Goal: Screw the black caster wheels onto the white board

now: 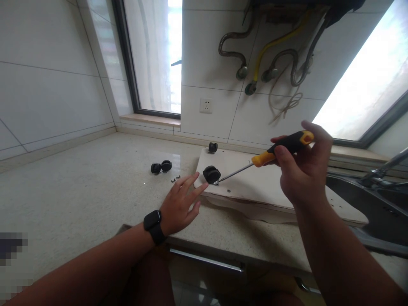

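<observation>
My right hand (304, 168) grips a screwdriver (263, 159) by its yellow and black handle. The shaft slants down to the left, its tip at the metal base plate of a black caster wheel (211, 174). That caster stands near the left end of a white board (251, 180) lying on the counter. With fingers spread, my left hand (181, 206) rests at the board's left corner, fingertips close to the caster's plate. Another caster (213, 147) stands at the board's far left corner. Whether a screw sits under the tip is too small to tell.
Two loose casters (161, 166) and several small screws (175, 179) lie on the stone countertop (105, 182) left of the board. A metal sink (360, 204) with a faucet (379, 174) is at the right. Hoses (264, 55) and a socket (205, 106) are on the tiled wall.
</observation>
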`<state>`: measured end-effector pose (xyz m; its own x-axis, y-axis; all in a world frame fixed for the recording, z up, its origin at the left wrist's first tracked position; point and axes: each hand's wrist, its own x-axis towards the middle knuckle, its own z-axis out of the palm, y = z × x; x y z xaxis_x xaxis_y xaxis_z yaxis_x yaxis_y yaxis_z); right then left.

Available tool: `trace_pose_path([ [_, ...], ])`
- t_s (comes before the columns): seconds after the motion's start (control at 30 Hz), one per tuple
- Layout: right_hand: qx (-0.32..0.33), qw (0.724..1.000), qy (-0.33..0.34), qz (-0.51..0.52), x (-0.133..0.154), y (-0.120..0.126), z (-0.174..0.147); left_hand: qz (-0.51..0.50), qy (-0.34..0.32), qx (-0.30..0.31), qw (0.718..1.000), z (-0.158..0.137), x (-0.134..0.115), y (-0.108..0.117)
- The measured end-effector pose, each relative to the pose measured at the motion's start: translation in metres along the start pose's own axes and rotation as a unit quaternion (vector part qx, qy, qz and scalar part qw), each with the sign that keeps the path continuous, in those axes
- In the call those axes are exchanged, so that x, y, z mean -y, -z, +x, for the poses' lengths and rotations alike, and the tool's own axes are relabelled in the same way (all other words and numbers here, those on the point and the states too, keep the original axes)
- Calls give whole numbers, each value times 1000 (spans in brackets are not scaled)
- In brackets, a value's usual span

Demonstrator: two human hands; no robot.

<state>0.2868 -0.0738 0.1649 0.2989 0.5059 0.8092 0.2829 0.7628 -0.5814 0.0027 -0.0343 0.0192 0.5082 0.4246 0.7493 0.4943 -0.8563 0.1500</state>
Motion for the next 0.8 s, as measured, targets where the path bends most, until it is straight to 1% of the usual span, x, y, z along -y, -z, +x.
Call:
trace_pose_path([
  [0.1,41,999,2,-13,-2,-7,9,-17,27,23,999,3,-4,1],
  [0.2,30,999,-32,3,-3,-11,15,-38,59,37,997,6,-9,2],
  [0.27,22,998,-60,21,-5,-13,17,-48,64,43,996,8,-11,3],
  [0.33,31,997,-68,25,-7,-15,18,-50,67,47,995,8,-11,3],
  [0.47,68,997,-40,-4,-11,-16,18,-49,76,59,994,8,-7,1],
  [0.6,114,991,-8,-62,-12,-16,18,-49,84,70,993,7,-4,-1],
  [0.7,151,983,1,-103,-9,-17,19,-52,93,80,991,7,-3,-2],
  [0.8,175,977,2,-120,-7,-19,21,-63,107,93,988,7,-2,-3],
])
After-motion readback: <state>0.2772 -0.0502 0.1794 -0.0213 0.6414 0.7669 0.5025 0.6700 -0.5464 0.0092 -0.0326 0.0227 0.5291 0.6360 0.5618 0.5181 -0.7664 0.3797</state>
